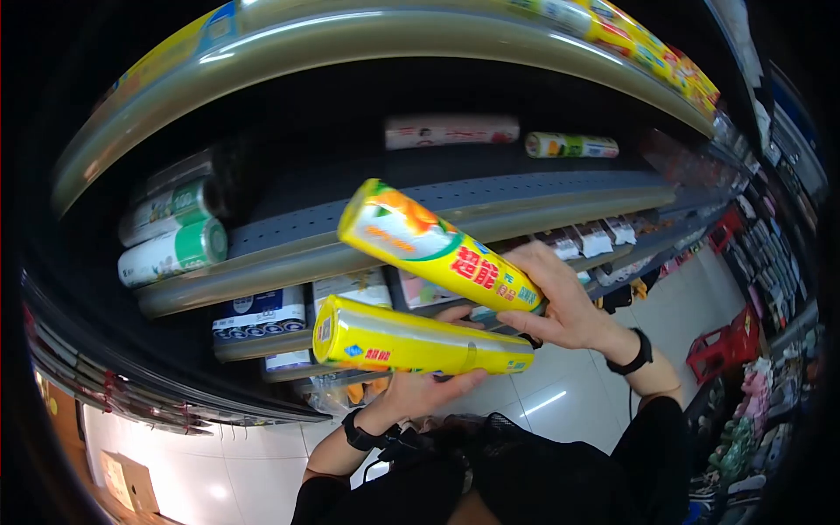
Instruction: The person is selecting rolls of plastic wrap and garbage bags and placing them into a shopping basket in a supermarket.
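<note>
Two yellow rolls, left fingers grasping one, right fingers the other, perforated shelf, glossy tiled floor

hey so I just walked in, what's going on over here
A person is standing at a store shelf with a yellow roll in each hand. The right hand grips the upper roll by one end, tilted, while the left hand supports the lower roll from below. Both are held out in front of the shelf, where green-and-white rolls lie at the left.
</note>
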Available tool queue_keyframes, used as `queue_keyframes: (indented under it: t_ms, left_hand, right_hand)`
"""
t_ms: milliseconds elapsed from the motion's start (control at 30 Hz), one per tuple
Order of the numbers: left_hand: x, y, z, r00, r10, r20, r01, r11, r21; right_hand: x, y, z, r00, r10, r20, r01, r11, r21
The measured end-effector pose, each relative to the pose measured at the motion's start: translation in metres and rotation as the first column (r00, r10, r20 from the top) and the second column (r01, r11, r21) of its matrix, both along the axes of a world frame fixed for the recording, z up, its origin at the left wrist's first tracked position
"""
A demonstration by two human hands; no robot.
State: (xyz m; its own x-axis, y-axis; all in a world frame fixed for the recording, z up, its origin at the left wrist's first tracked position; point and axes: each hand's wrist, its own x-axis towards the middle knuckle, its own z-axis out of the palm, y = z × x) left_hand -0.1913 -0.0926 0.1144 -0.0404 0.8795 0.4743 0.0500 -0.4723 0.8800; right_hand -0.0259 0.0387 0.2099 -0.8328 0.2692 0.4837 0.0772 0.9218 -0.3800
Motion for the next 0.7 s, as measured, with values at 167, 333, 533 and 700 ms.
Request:
queue_keyframes:
  t_ms: [167,333,533,700]
  left_hand:
    - [0.077,0.028,0.002,0.98,-0.05,0.191,0.067,0.994,-0.085]
    - [0.175,0.06,-0.018,0.98,-0.2,0.02,0.199,0.954,-0.224]
    - [0.301,0.1,-0.02,0.856,-0.513,-0.064,0.454,0.805,-0.382]
    - [0.4,0.134,-0.033,0.757,-0.65,-0.07,0.579,0.716,-0.39]
  right_hand:
    - [0.107,0.0,-0.06,0.983,-0.173,-0.064,0.15,0.952,-0.266]
    - [0.223,-0.011,-0.118,0.938,-0.304,-0.164,0.19,0.851,-0.49]
    - [0.353,-0.03,-0.149,0.829,-0.515,-0.219,0.199,0.637,-0.745]
    - [0.448,-0.034,-0.164,0.733,-0.654,-0.186,0.289,0.547,-0.786]
